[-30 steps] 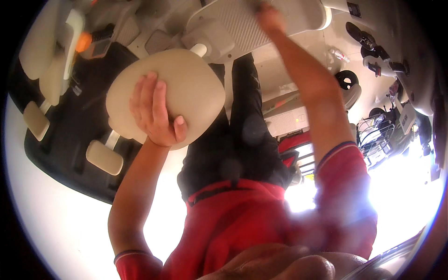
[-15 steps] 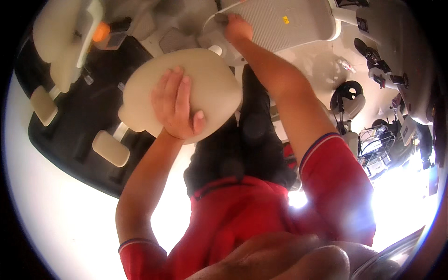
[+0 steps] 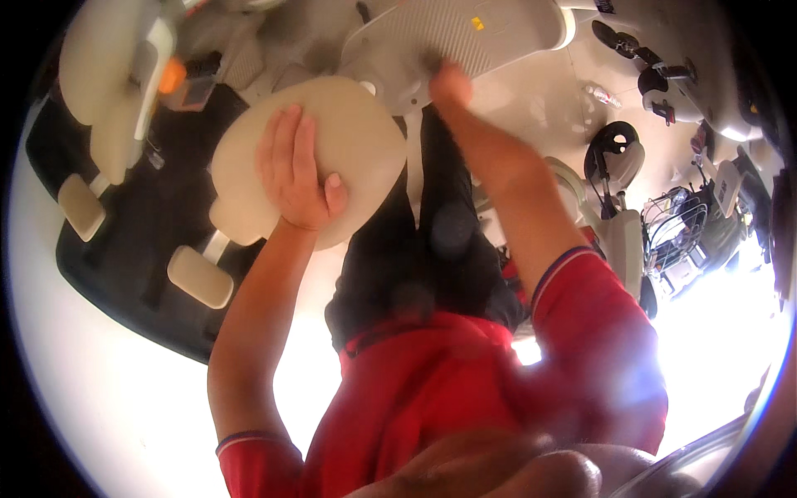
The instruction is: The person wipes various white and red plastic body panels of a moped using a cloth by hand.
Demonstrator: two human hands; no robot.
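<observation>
Under my left hand (image 3: 295,170) is a rounded beige seat-like pad (image 3: 357,153). The palm lies flat on its top, fingers stretched out and thumb apart. My right hand (image 3: 452,85) reaches forward beside a grey machine base with a ribbed plate (image 3: 415,41). Its fingers look closed, and motion blurs them. A small dark patch shows at the fingertips, but what it is I cannot make out.
On the left a black base (image 3: 124,241) bears beige pads (image 3: 199,278) and an orange knob (image 3: 172,76). To the right stand a black-and-grey wheeled part (image 3: 614,153), a wire basket (image 3: 674,224) and grey machinery (image 3: 706,66). A clear bottle (image 3: 602,95) lies on the floor.
My right hand has drawn back towards me and slightly right, off the near end of the ribbed plate. My left hand stays on the pad. The whole view has shifted a little.
</observation>
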